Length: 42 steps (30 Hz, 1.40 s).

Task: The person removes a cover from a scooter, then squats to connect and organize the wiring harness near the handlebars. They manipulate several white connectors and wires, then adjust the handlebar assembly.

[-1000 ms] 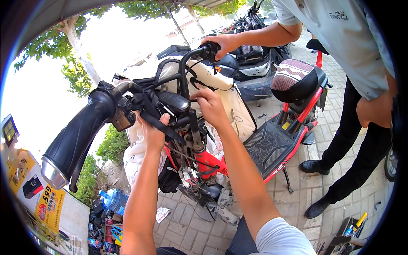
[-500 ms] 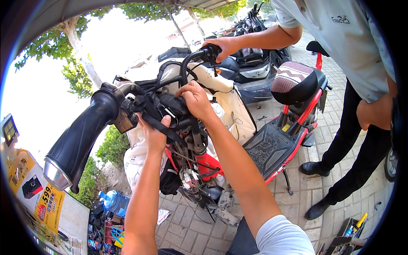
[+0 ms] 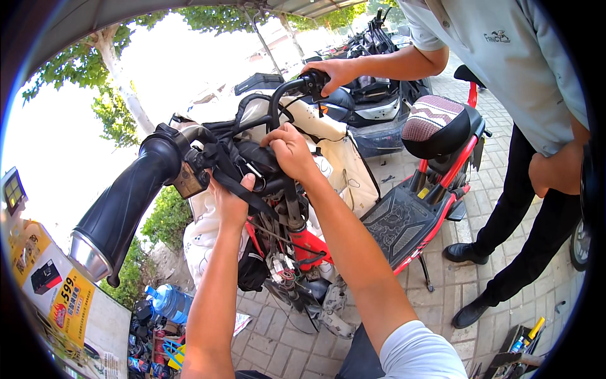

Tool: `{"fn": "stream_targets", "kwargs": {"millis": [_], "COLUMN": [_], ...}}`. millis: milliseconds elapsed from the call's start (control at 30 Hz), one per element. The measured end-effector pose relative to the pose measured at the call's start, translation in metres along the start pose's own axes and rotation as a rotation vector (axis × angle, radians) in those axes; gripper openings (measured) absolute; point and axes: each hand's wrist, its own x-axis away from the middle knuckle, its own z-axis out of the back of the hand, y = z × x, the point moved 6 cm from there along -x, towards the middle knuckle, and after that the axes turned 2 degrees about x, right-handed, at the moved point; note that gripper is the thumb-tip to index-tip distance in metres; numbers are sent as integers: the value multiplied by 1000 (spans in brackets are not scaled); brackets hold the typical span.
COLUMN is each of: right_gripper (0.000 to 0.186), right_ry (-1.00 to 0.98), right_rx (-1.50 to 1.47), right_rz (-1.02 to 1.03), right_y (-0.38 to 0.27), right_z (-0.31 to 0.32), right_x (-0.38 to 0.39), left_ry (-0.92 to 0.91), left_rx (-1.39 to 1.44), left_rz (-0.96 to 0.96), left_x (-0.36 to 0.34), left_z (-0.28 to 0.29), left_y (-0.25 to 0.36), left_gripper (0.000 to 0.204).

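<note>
My left hand [image 3: 228, 203] is closed round a black strap [image 3: 255, 197] below the handlebar of a red electric scooter, its thumb up and its other fingers mostly hidden. My right hand [image 3: 289, 151] has curled fingers pressed at the upper edge of a rounded black part [image 3: 257, 155] mid-handlebar; what they pinch, if anything, is hidden. A small metal clip [image 3: 254, 169] shows between my hands. Loose wires [image 3: 284, 268] hang from the scooter's open front. The black left grip [image 3: 129, 199] points toward me. Another person's hand [image 3: 334, 74] holds the far grip.
A cream quilted cover [image 3: 356, 180] hangs at the scooter's front. Its footboard [image 3: 398, 218] and patterned seat [image 3: 435, 126] extend right, beside the standing person [image 3: 511, 183]. A blue water bottle [image 3: 170, 303] stands lower left, near a yellow-and-white sign [image 3: 60, 297]. Tools lie in a tray [image 3: 517, 347] lower right.
The near grip and the scooter's front have shifted very slightly in view. Both my hands stay in nearly the same places, and the other person still holds the far grip.
</note>
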Motion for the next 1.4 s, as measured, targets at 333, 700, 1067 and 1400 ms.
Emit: {"fn": "stream_targets", "kwargs": {"millis": [333,700,1067,1400], "right_gripper": [23,22,20,20], "right_ry": [68,62,70,11], "right_rx": [99,756,845,868], "right_rz": [55,264,269,214], "right_y": [-13,-74,-82,-94], "right_z": [5,-2,-3,-10], "right_x": [4,22,19,19], "left_ry": [49,97,68,128], "left_rx": [-53,-119,-108,-34], "left_rz": [-33,-166,-30,-46], "left_x": [-1,0,2,2], "left_z": [3,3,4,5], "left_y": [-6,15,12,8], "left_gripper": [86,58,91,74]}}
